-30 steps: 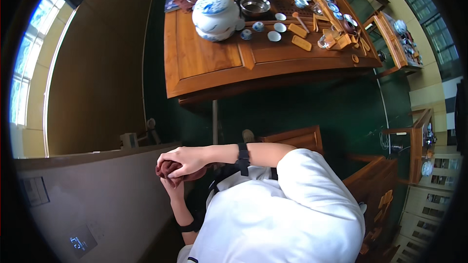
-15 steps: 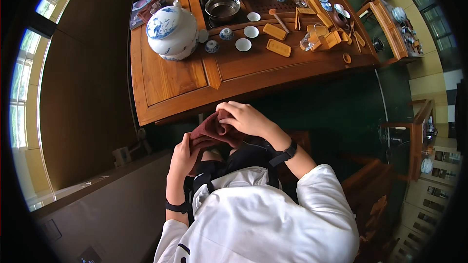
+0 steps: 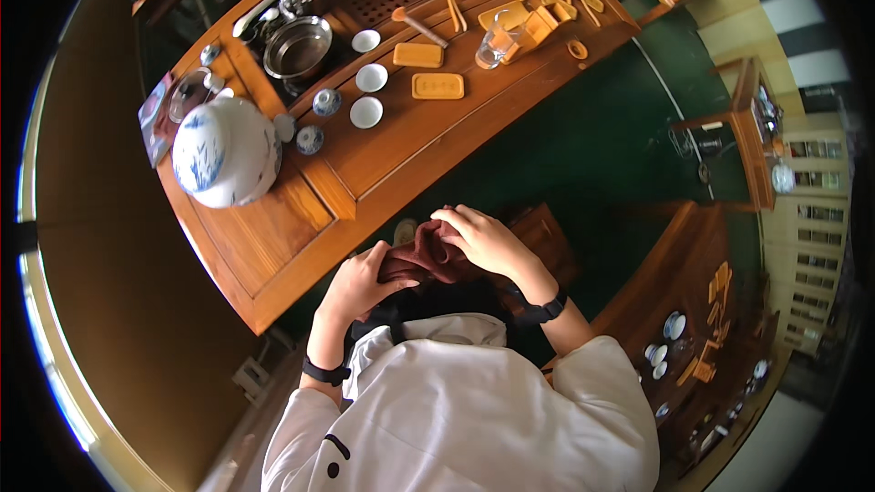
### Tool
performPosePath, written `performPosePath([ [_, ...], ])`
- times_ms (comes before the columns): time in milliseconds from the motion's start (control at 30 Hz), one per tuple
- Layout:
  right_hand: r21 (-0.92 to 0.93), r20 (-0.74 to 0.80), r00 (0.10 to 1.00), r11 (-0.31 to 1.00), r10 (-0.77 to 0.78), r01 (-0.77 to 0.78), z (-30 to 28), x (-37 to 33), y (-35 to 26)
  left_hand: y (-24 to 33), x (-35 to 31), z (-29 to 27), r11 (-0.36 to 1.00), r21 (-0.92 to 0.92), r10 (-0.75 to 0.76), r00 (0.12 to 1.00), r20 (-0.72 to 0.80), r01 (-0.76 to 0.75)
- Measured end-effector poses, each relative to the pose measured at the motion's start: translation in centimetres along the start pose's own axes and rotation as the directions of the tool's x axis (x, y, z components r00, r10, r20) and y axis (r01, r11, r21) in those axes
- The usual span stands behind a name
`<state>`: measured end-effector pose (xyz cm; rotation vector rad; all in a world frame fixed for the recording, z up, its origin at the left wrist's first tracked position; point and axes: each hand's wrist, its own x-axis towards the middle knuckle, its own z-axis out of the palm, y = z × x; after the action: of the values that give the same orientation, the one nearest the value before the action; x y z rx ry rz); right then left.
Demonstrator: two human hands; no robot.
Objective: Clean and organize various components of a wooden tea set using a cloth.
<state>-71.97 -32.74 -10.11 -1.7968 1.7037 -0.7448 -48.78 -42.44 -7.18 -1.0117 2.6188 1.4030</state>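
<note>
A dark maroon cloth [image 3: 427,253] hangs bunched between my hands, in front of my body and off the near edge of the wooden tea table [image 3: 273,287]. My left hand [image 3: 362,281] grips its left side, thumb across the folds. On the other side, my right hand [image 3: 483,239] pinches the cloth's upper right part, with some fingertips hidden in the folds. On the table, nearest my left hand, stands a large white-and-blue porcelain jar [image 3: 226,153]. Beside it are small blue-patterned cups [image 3: 310,139] and several white cups [image 3: 366,112].
Two small wooden trays [image 3: 437,86], a glass pitcher [image 3: 495,47], wooden tongs [image 3: 455,7] and a steel bowl [image 3: 298,47] occupy the table. A brown wall [image 3: 118,219] rises at left. Behind me on the right is another tea table [image 3: 652,278] with teaware.
My view has turned, so the tea table appears tilted and shifted left, and the second table shows more. Both hands keep hold of the cloth, which is bunched differently.
</note>
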Motion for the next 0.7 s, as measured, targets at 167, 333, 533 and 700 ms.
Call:
performPosePath([
  [167,0.013,0.002,0.987,0.987,0.162,-0.162,0.0,0.5,-0.5,-2.1,3.7,-2.0,0.964,0.092,0.24,0.965,0.107,-0.25],
  [333,-0.078,-0.027,0.982,0.979,0.185,-0.186,-0.6,2.1,-2.2,-3.7,5.4,-2.7,0.967,0.045,0.24,0.958,0.155,-0.25],
  [533,-0.118,-0.036,0.976,0.969,0.213,-0.216,-0.6,2.9,-1.0,-3.7,6.9,-3.8,0.979,0.088,0.164,0.97,0.178,-0.181],
  [700,-0.097,0.008,0.962,0.958,0.273,-0.271,-1.7,3.8,-1.0,-4.9,7.7,-3.6,0.979,0.037,0.196,0.972,0.132,-0.202],
])
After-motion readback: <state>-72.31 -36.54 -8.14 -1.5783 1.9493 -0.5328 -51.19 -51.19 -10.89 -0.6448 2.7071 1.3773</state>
